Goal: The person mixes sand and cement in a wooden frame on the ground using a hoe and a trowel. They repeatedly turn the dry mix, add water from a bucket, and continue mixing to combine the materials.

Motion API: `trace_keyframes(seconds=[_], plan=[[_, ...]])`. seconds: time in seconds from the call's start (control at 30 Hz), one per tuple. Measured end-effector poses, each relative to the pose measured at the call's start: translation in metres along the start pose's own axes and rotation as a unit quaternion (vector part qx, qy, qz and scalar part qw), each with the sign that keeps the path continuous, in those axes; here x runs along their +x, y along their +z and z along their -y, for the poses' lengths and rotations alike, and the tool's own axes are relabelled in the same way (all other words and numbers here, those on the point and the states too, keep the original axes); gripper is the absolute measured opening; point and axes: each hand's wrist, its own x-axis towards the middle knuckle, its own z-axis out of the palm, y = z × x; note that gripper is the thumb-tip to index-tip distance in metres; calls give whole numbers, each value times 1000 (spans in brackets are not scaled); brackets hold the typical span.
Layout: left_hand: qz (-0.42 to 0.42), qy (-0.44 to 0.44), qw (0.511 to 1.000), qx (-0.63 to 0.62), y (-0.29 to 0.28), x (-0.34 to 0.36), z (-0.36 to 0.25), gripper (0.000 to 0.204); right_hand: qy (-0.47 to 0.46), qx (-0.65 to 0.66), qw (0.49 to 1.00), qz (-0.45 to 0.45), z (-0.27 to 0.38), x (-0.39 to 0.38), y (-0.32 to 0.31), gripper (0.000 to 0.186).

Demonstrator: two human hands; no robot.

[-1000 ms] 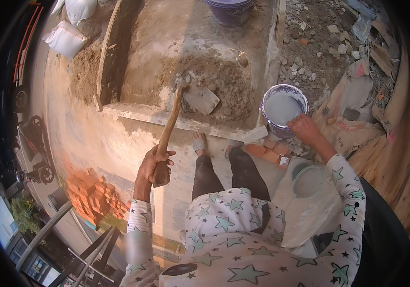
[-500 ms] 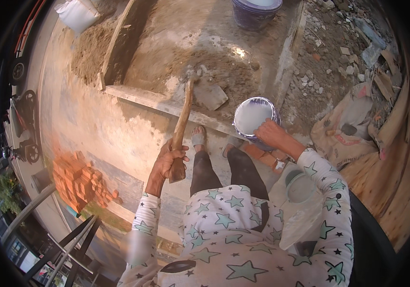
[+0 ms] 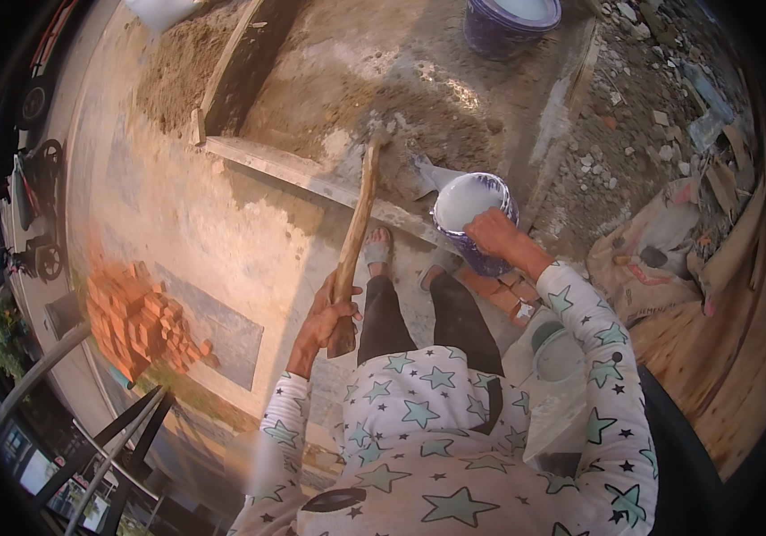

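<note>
My left hand (image 3: pixel 321 316) is closed round the lower end of a hoe's rough wooden handle (image 3: pixel 358 234). The far end of the handle reaches into wet, sandy mortar (image 3: pixel 320 125); the blade there is hard to make out. My right hand (image 3: pixel 495 234) grips the near rim of a purple bucket (image 3: pixel 506 214) holding cloudy, whitish liquid (image 3: pixel 470 200). The bucket tilts over the near board of the mortar bed, and a pale stream (image 3: pixel 436 177) runs from its far lip onto the mix.
A wooden board (image 3: pixel 311 180) edges the bed just beyond my feet. A larger purple bucket (image 3: pixel 508 34) stands at the far side. Rubble (image 3: pixel 611 143) and an old sack (image 3: pixel 646 255) lie right, bricks (image 3: pixel 137 322) left. Near my right foot are more bricks (image 3: pixel 501 288) and a pale bucket (image 3: pixel 560 351).
My right hand has tipped the bucket toward the mix, and a pale stream now shows at its lip. The hoe handle has shifted slightly right in the picture, as the view has turned a little.
</note>
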Motion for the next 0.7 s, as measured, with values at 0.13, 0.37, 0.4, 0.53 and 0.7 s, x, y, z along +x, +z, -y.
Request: trace_keyframes(seconds=[0.13,0.37,0.4,0.53,0.7], plan=[[-1,-14,1000,-3,-15,-4,10,90,18,16,998,60,3,14,2,8],[9,1,1000,-19,-33,2,33,93,23,39,998,34,4,27,-1,8],[9,0,1000,-14,-34,3,35,93,19,38,998,45,5,28,-3,9],[3,-14,1000,-8,-26,-1,27,92,22,41,997,65,12,27,-2,10],[2,-11,1000,-25,-29,-1,30,90,31,31,997,70,19,21,1,9]])
